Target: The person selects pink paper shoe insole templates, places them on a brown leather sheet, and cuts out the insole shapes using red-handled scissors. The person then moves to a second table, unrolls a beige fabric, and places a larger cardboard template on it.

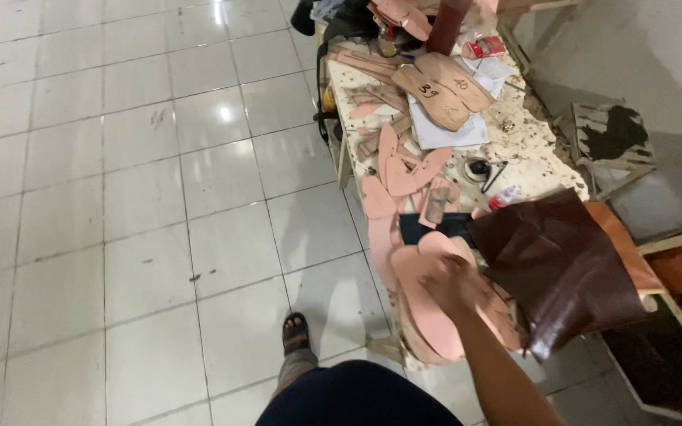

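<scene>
Head view: white floor tiles (120,197) fill the left of the frame. Lower centre, the right hand (450,285) presses on pink cutouts (428,308) at the desk (526,150) edge; its grip is blurred, I cannot tell. Right, dark brown leather (562,268).

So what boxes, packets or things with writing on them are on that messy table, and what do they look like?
Small packet: far end of the table, flat, red and white.
Brown templates: far half of the table, shoe-part shapes lying on white paper, handwritten marks in black.
White paper sheets: under those templates, rectangular, no print that I can make out.
No screens or signs show.
The right hand rests on pink cut-outs, which are plain.
</scene>
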